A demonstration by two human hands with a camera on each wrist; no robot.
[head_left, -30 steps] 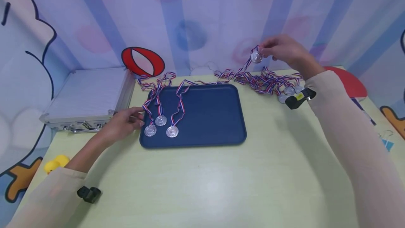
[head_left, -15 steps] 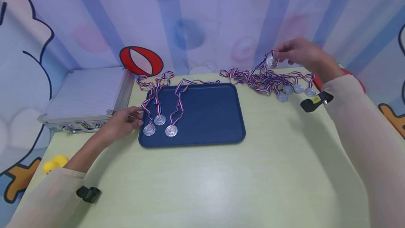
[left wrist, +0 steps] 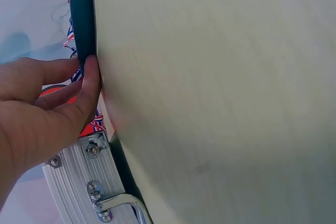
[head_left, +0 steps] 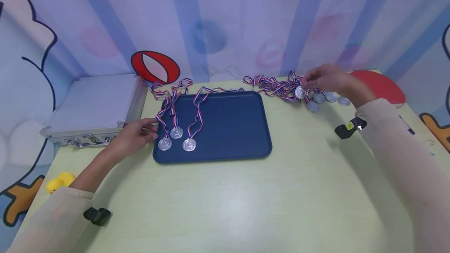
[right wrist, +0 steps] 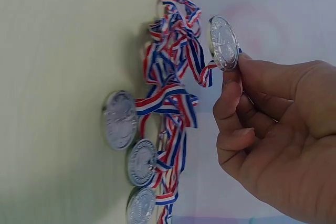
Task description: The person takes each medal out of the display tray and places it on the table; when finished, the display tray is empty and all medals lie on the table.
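My left hand (head_left: 135, 139) pinches the left rim of a dark blue tray (head_left: 233, 126); in the left wrist view, its fingers lie on both sides of the tray edge (left wrist: 83, 19). Three silver medals lie on the tray's left part, one of them a front medal (head_left: 189, 145), with red, white and blue ribbons trailing over the back rim. Right of the tray, my right hand (head_left: 327, 79) pinches another silver medal (right wrist: 224, 43) between thumb and fingers, just above a tangled ribbon pile (head_left: 275, 85). Several more medals (head_left: 319, 97) rest at that pile's right end.
A silver aluminium case (head_left: 95, 102) stands at the back left. Yellow rubber ducks (head_left: 60, 181) sit near the left sleeve. A red paddle-like shape (head_left: 379, 86) is at the back right, and a patterned curtain (head_left: 232, 22) hangs behind the table.
My right hand first moved right with the medal, drawing its ribbon along, then came down to the ribbon pile. The left hand and the tray stay in place.
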